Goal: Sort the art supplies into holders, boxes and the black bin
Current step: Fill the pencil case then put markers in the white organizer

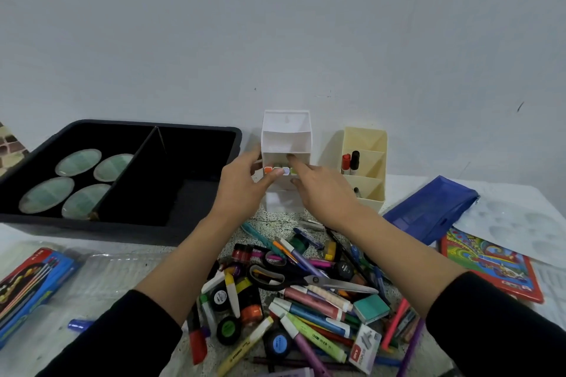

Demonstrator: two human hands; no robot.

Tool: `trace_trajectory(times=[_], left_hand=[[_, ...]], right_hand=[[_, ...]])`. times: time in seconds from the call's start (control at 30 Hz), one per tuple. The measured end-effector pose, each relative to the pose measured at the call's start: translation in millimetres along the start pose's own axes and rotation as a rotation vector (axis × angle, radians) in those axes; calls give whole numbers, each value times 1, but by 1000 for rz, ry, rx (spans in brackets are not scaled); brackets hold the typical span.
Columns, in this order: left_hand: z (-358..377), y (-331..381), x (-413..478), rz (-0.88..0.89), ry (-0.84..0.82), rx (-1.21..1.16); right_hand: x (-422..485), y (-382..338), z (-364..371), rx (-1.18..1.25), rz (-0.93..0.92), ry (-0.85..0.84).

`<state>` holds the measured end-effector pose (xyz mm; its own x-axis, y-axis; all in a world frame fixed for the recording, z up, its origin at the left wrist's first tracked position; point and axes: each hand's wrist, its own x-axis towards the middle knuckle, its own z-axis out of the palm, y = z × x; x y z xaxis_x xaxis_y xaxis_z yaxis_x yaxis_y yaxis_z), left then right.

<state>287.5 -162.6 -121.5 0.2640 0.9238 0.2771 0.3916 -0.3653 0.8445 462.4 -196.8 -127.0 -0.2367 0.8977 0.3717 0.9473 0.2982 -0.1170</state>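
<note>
Clasping the holder (pixel 286 144), the left hand (pixel 242 190) thumbs the markers (pixel 280 170); the right hand (pixel 324 193) lays a straight forefinger on them.

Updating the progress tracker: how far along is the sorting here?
Early. Done: four round lidded pots sit in the left section of the black bin; red and black markers stand in the cream holder. In hand: the left hand grips the white holder while the right hand puts a forefinger to the markers in it. Left: the pile of pens, paint pots and scissors.
</note>
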Motion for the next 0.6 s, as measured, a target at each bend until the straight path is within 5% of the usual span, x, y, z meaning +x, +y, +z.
trace_trajectory(times=[0.3, 0.47, 0.6], left_hand=[[-16, 21, -87, 10, 7, 76], [-22, 12, -125, 240, -493, 298], [-9, -2, -147, 342, -700, 439]], right_hand=[[-73, -24, -28, 250, -76, 179], [-107, -11, -39, 331, -74, -201], [-126, -4, -41, 177, -122, -466]])
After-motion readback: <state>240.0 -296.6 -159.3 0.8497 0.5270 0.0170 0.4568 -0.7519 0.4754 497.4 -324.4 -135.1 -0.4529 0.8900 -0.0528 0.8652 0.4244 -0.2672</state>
